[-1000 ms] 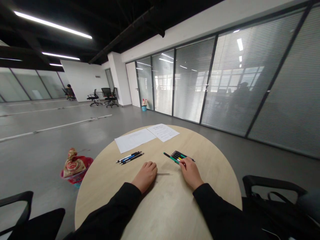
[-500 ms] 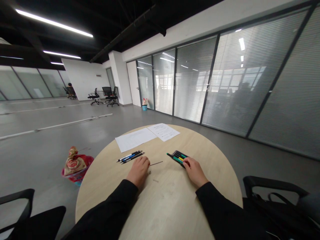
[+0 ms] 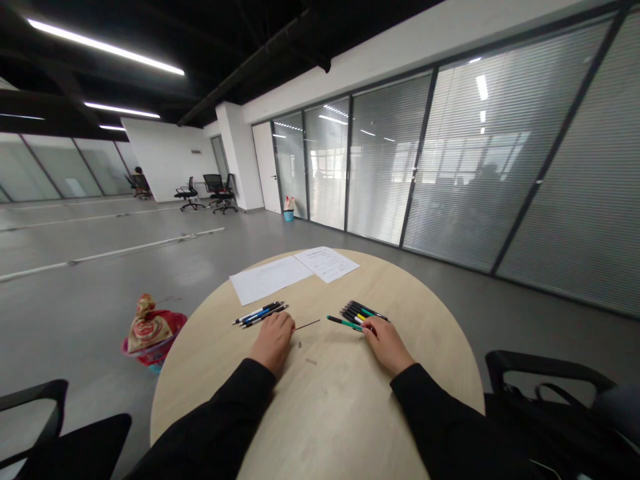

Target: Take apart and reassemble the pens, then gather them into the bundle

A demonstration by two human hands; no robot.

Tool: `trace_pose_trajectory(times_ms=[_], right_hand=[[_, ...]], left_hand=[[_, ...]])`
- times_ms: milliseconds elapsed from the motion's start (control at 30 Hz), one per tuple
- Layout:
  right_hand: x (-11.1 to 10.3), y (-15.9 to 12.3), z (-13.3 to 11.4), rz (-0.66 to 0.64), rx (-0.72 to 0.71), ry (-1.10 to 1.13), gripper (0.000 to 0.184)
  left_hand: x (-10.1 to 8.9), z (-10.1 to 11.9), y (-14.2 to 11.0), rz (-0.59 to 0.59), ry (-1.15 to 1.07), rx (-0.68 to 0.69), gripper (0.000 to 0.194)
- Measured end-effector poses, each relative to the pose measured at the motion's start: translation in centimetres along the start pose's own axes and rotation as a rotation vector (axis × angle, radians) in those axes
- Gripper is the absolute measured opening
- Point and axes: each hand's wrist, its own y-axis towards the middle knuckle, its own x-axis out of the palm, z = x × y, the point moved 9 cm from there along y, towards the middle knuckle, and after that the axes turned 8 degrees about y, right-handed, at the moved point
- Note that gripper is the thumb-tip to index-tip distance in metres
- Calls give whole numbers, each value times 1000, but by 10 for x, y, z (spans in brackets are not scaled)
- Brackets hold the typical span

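My left hand [image 3: 274,341] is closed on a thin dark stick, perhaps a pen refill [image 3: 309,325], whose free end points right. Just beyond that hand lies a group of blue, white and black pens [image 3: 260,313]. A green pen with a black end [image 3: 343,324] is pinched in my right hand [image 3: 385,343], its black end pointing left. Behind it several dark pens [image 3: 364,310], with green and yellow parts, lie side by side. Between my hands are a tiny dark piece [image 3: 300,345] and a small pale piece [image 3: 311,361], too small to name.
Two paper sheets, one blank-looking [image 3: 270,277] and one printed [image 3: 327,263], lie at the far side of the round wooden table [image 3: 330,413]. Black chairs stand at left [image 3: 65,440] and right [image 3: 550,373]. A red basket with a bag [image 3: 153,333] is on the floor.
My right hand has drawn the green pen slightly left and toward me, apart from the other pens. My left hand has shifted a little left with the thin stick.
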Motion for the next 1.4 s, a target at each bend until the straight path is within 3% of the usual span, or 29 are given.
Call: trace_pose_trajectory(times_ms=[267,567,867,1033,1200,1400], right_hand=[[2,0,-3,-22,-5,-30,14],[-1,-1,-14,-45,-69,-130,18],[11,-7,-34,-87,-102,-52,14],[18,-8,-38,-103,-111,-13,12],[17,-7,-36,-96,-106,4,12],[16,-8,-37,-94,-104,11,12]], left_hand=[[1,3,0,-36,-3,24,20],[17,16,-3,-104,28,106,19],[6,34,-1,-88,26,140,19],[-1,38,-2,-56,-103,123,17],[-3,25,-4,8,-256,34,20],[-3,18,-5,-2,-432,-17,17]])
